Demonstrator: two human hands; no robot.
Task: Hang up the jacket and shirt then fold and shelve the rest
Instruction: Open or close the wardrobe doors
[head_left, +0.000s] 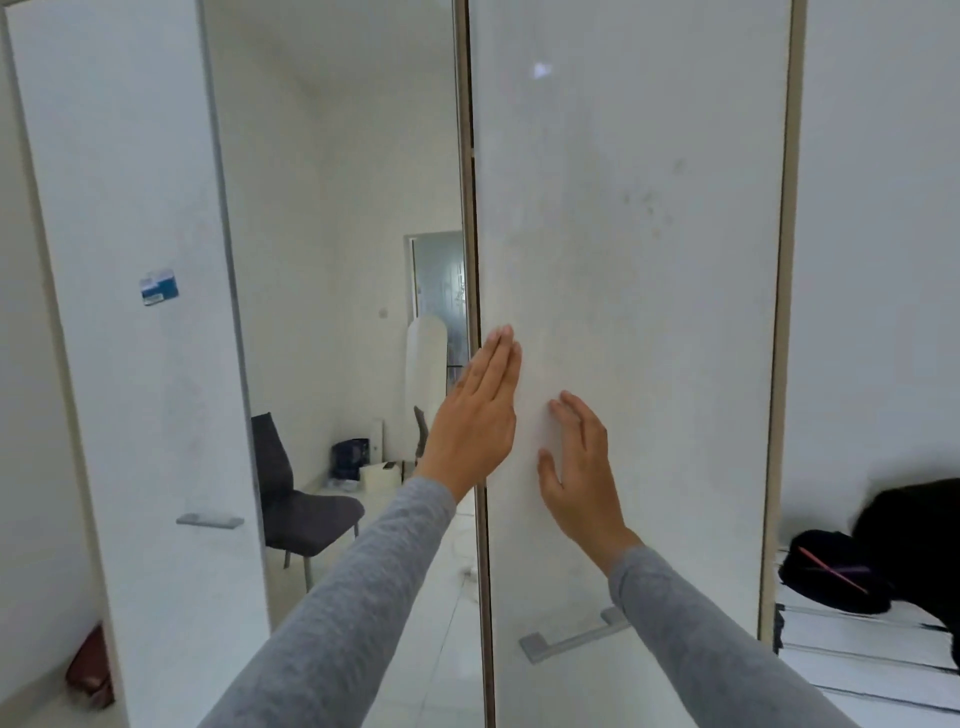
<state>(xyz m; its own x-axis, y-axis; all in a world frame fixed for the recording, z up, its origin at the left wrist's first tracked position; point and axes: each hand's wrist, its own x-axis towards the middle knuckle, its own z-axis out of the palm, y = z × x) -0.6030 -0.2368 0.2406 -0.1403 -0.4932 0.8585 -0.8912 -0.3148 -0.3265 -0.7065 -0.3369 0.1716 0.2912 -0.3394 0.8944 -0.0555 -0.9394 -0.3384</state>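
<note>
Against the white door (649, 234), pressed flat with the left grip (480, 410) at the door's edge, fingers straight and together. Pressed likewise with the right grip (576, 467) just beside and lower, fingers straight, slightly apart. Noted below the right grip: grey handle (566, 639). Noted far right of the right grip, past the door's other edge: black clothes (904, 540) heaped on a white surface, well apart from both. Seen left of the left grip, farther off: dark chair (296, 499).
</note>
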